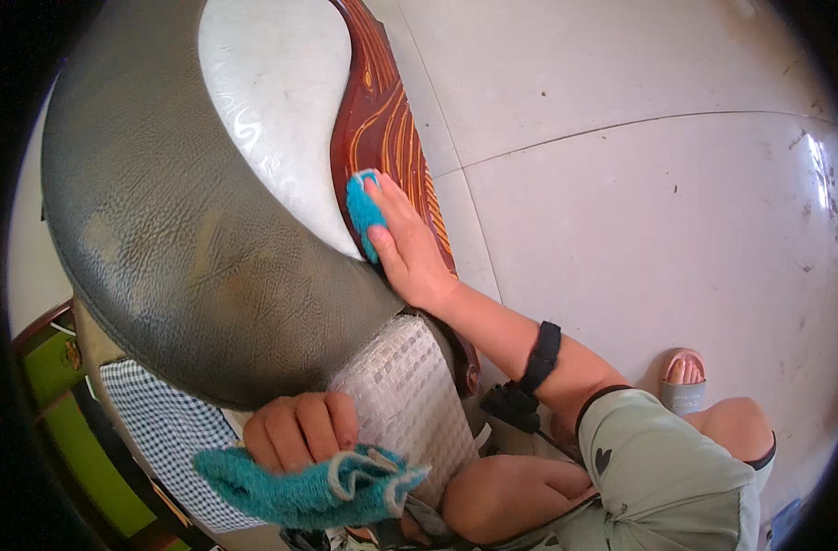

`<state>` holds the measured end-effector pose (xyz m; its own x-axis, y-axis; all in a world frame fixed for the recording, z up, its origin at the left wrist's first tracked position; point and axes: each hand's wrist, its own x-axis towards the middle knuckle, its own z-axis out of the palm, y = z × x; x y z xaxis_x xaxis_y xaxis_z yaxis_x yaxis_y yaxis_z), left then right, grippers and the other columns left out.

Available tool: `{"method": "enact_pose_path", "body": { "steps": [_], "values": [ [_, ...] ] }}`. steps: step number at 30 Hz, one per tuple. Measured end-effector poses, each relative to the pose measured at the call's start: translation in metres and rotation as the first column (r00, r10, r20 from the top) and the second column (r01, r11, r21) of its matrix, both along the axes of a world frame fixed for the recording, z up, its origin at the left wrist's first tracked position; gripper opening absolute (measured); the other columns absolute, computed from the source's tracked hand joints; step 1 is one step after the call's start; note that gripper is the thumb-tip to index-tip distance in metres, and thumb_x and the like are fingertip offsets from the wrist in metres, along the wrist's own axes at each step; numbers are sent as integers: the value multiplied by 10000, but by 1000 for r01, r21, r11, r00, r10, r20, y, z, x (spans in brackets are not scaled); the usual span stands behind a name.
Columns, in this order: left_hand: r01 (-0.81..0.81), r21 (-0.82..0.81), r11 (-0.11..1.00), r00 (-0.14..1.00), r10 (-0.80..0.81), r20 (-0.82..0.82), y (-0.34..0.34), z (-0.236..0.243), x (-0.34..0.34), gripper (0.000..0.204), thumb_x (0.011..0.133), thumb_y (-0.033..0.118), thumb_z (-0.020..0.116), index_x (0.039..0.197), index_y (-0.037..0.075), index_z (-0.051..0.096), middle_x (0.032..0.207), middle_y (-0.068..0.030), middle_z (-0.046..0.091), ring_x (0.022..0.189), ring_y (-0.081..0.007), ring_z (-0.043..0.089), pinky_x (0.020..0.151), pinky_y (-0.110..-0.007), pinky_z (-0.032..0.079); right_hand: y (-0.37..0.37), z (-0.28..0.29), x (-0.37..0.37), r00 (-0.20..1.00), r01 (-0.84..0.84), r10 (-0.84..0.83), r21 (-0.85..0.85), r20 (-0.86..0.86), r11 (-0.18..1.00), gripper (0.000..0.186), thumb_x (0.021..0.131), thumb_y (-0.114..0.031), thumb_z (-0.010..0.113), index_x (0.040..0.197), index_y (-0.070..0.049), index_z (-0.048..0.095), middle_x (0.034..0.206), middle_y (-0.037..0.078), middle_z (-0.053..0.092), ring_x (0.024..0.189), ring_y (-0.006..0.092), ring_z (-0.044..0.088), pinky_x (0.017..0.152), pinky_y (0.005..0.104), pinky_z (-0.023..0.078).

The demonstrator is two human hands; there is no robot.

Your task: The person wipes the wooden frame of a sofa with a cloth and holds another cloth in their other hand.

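My right hand [408,241] presses a small teal fuzzy cloth [364,213] against the dark red carved wooden trim [387,129] of a large curved padded piece. Its fingers are bent over the cloth, which lies by the border of the trim and a glossy white panel [272,92]. Lower left, my left hand [300,430] is closed around a larger teal cloth [309,487] with pale edging, held in front of the padded piece. Wide dark olive leather-like padding [171,230] curves around the white panel.
Below the padding stands a block covered in pale woven material [405,386]. A blue-and-white checked cloth [167,432] lies to its left, near green panels [89,459] in a dark frame. Pale floor tiles [621,202] spread to the right. A sandalled foot [683,376] rests there.
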<state>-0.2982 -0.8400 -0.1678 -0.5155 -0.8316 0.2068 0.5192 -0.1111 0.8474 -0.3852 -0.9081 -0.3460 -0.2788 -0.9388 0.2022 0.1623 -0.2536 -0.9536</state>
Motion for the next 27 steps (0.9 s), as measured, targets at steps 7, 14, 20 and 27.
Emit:
{"method": "enact_pose_path", "body": {
  "steps": [7, 14, 20, 27],
  "values": [
    [9, 14, 1000, 1000, -9, -2, -7, 5, -9, 226, 836, 267, 565, 745, 71, 498, 741, -94, 562, 668, -233, 539, 653, -392, 429, -101, -24, -3, 992, 126, -130, 182, 9, 975, 416, 901, -186, 397, 1241, 54, 386, 1317, 248, 345, 1240, 361, 313, 1032, 380, 247],
    [-55, 46, 997, 996, 52, 73, -13, -3, -35, 302, 854, 328, 540, 758, 43, 506, 728, -120, 550, 628, -242, 524, 578, -386, 399, -156, -61, -19, 997, 63, -71, 401, 4, 914, 420, 891, -201, 416, 1222, 56, 412, 1320, 237, 344, 1229, 362, 319, 1027, 389, 261],
    [-192, 49, 980, 973, 184, 140, -10, -13, -45, 288, 875, 320, 509, 723, 79, 472, 688, -61, 529, 569, -192, 486, 557, -347, 365, -83, -40, -12, 998, 18, -9, 148, -65, 989, 527, 887, -178, 431, 1330, 40, 248, 1406, 192, 223, 1311, 285, 207, 1073, 323, 158],
    [-204, 105, 973, 973, 190, 127, -2, -11, -28, 336, 893, 369, 451, 703, 93, 430, 665, -37, 484, 560, -178, 455, 562, -345, 359, 28, -11, -13, 988, -151, 151, -7, -39, 988, 535, 853, -100, 449, 1331, 33, 250, 1403, 228, 190, 1313, 365, 162, 1072, 416, 130]
  ]
}}
